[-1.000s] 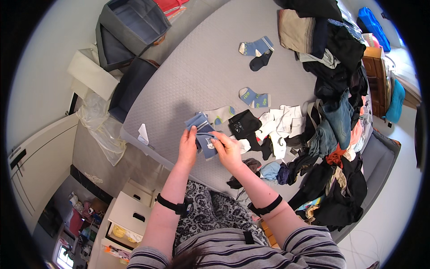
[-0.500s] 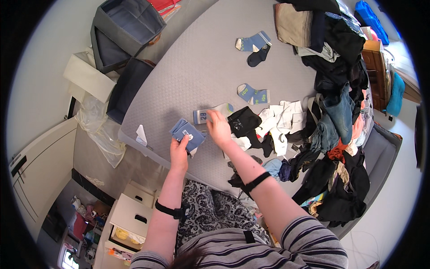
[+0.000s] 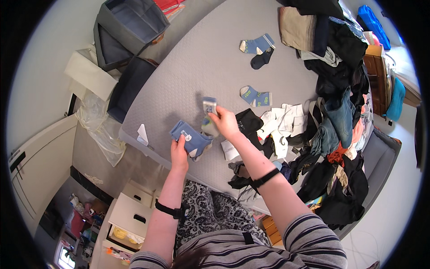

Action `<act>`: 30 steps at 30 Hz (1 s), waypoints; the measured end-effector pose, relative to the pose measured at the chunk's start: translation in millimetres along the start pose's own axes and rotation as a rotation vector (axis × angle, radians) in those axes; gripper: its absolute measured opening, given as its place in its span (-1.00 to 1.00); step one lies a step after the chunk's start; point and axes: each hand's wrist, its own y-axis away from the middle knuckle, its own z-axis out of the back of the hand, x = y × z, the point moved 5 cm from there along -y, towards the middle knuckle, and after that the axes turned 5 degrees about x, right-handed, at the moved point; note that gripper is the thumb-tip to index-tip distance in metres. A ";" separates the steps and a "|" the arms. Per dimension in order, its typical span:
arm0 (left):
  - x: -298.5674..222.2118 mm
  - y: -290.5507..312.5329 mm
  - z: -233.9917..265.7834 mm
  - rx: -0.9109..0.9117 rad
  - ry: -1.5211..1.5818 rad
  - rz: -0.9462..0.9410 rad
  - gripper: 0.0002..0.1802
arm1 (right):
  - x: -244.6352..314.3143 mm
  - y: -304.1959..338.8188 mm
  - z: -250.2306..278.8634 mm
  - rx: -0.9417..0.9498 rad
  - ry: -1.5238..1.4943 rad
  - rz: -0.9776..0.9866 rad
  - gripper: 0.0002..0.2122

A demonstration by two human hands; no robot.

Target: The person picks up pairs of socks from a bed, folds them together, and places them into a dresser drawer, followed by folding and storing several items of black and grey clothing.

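Observation:
My left hand (image 3: pixel 179 154) grips a blue sock (image 3: pixel 188 138) with a small white animal figure, its thumb on top; a grey-white piece shows beneath it. Between the fingers of my right hand (image 3: pixel 225 123) is the cuff of a white and blue sock (image 3: pixel 209 106), its foot end with green patches hanging down. The two socks are close together above the grey mattress (image 3: pixel 179 89). Farther off lie a pair of blue socks with green marks (image 3: pixel 255 96), a blue and white sock (image 3: pixel 257 44) and a dark sock (image 3: pixel 262 58).
White socks (image 3: pixel 286 119) and a black garment (image 3: pixel 248 121) lie right of my hands. A large clothes heap with jeans (image 3: pixel 338 116) covers the right side. Grey storage boxes (image 3: pixel 130 27) and a clear plastic bag (image 3: pixel 101 125) stand left of the mattress, with white drawers (image 3: pixel 130 215) near left.
My right hand has lifted the white and blue sock off the mattress, where it lay flat. The blue sock in my left hand is now spread out longer.

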 end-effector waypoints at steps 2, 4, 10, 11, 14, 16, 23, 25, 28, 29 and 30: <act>-0.7 -4.3 -2.9 0.025 -0.008 -0.009 -0.67 | 8.7 15.4 12.1 0.064 -0.346 -0.001 -0.83; -0.4 -11.1 -6.1 0.037 -0.052 -0.013 -0.68 | 23.3 28.4 16.1 0.191 -0.542 0.157 -0.82; -6.3 -13.4 -24.6 0.100 -0.127 -0.066 -0.69 | 64.1 61.6 38.4 -0.052 0.030 0.498 -0.83; -8.2 -11.5 -27.7 0.112 -0.121 -0.085 -0.70 | 62.3 62.0 37.1 -0.031 0.035 0.488 -0.83; -9.3 -6.9 -38.6 0.128 -0.082 -0.096 -0.74 | 59.6 63.9 33.5 0.071 -0.018 0.318 -0.82; -7.2 -7.7 -45.9 0.149 -0.050 -0.109 -0.76 | 61.5 68.1 34.2 0.100 -0.060 0.229 -0.83; -10.8 -0.5 -68.2 0.176 -0.008 -0.142 -0.74 | 40.7 60.9 27.4 0.165 -0.313 0.195 -0.83; -16.7 1.4 -72.1 0.186 0.007 -0.175 -0.71 | 44.4 58.9 34.3 0.168 -0.305 0.245 -0.82; -19.3 6.1 -80.6 0.227 0.121 -0.072 -0.69 | 44.3 53.7 40.0 0.113 -0.066 0.276 -0.74; -21.5 7.4 -81.9 0.232 0.144 -0.053 -0.68 | 46.3 50.8 40.9 0.093 -0.016 0.303 -0.70; -25.0 4.6 -82.3 0.268 0.002 -0.188 -0.68 | 47.2 47.6 40.2 0.072 0.028 0.270 -0.67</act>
